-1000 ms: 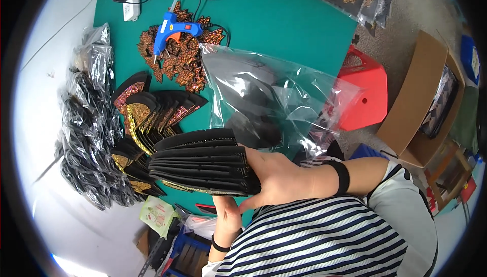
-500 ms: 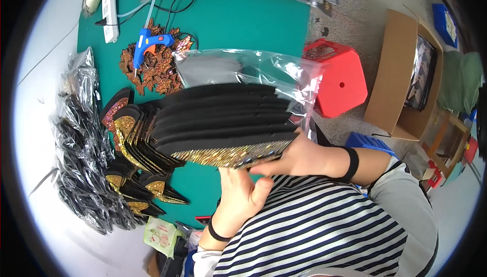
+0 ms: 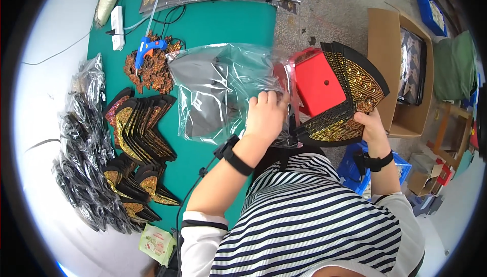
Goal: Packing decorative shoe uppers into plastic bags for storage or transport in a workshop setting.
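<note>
My right hand (image 3: 374, 131) grips a stack of black, V-shaped pieces covered in gold beads (image 3: 359, 90), out past the table's right side. Its thumb lies on the beaded face; the other fingers are mostly hidden behind. At the right edge of a large clear plastic bag (image 3: 228, 119) on the table is my left hand (image 3: 266, 117), its fingers bent and closed on the film. Grey-black sheet material shows through the bag's left part. Further left lie fanned piles of similar gold-trimmed black pieces (image 3: 139, 129).
A red stool (image 3: 319, 86) stands beyond the stack, with an open cardboard box (image 3: 378, 74) beside it. On the green table (image 3: 228, 23) a blue glue gun (image 3: 147, 48) rests on orange-brown beaded pieces (image 3: 152, 71). Black plastic-wrapped bundles (image 3: 83, 165) line the left side.
The stack has gone from in front of me to the right, turned in my right hand. My left hand has let go of it and moved up to the plastic bag.
</note>
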`<action>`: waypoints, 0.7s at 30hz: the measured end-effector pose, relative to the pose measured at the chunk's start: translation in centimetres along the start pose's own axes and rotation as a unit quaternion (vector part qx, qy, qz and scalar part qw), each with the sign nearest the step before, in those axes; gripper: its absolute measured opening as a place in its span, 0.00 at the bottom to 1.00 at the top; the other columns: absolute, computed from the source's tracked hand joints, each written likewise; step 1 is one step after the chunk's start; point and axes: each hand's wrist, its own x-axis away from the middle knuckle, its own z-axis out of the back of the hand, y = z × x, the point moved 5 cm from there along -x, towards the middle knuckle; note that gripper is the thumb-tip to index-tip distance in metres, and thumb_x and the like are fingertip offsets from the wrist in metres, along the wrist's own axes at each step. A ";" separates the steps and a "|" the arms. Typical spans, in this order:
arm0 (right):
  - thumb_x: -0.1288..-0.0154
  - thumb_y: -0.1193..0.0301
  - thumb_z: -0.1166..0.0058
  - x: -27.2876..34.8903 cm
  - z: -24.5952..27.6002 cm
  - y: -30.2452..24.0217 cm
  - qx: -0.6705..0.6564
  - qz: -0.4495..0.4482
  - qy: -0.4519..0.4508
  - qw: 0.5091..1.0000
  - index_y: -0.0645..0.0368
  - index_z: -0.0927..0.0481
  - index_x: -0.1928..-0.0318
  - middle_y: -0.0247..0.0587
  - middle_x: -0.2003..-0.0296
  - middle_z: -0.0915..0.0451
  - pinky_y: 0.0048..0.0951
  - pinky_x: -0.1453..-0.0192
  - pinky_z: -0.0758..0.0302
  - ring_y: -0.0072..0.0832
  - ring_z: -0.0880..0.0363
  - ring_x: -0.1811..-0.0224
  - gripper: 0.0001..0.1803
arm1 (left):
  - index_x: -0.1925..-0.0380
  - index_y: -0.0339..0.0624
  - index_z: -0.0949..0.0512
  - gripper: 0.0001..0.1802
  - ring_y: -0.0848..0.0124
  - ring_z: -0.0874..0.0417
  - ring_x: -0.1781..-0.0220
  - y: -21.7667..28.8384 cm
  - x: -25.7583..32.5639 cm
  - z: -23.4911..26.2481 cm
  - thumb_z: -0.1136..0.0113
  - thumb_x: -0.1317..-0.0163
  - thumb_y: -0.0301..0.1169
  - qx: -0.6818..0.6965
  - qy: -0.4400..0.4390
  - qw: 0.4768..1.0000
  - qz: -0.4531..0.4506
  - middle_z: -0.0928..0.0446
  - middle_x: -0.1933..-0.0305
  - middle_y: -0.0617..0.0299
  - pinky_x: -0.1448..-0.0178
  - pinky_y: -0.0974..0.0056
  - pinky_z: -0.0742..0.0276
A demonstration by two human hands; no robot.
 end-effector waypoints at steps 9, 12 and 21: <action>0.53 0.80 0.37 1.6 1.1 2.3 -0.018 -0.020 0.016 1.000 0.64 0.30 0.46 0.39 0.53 0.23 0.30 0.48 0.26 0.29 0.23 0.53 0.31 | 0.44 0.57 0.29 0.25 0.64 0.21 0.62 2.4 -1.7 -6.0 0.48 0.40 0.50 -0.142 -0.315 0.938 -0.043 0.21 0.67 0.62 0.57 0.60 0.35; 0.54 0.79 0.36 1.5 1.6 2.9 -0.017 -0.026 0.008 0.999 0.63 0.30 0.45 0.39 0.52 0.23 0.31 0.45 0.28 0.29 0.24 0.51 0.32 | 0.48 0.54 0.27 0.23 0.63 0.19 0.63 3.1 -1.9 -6.2 0.47 0.40 0.48 -0.150 -0.350 0.924 -0.047 0.20 0.67 0.62 0.59 0.60 0.34; 0.52 0.63 0.35 -0.5 1.0 5.4 -0.107 -0.049 -0.103 0.988 0.66 0.38 0.39 0.51 0.42 0.31 0.35 0.42 0.29 0.36 0.26 0.46 0.41 | 0.66 0.48 0.19 0.09 0.64 0.19 0.64 1.7 -2.6 -4.9 0.44 0.47 0.34 -0.143 -0.182 0.968 -0.099 0.21 0.68 0.62 0.63 0.58 0.28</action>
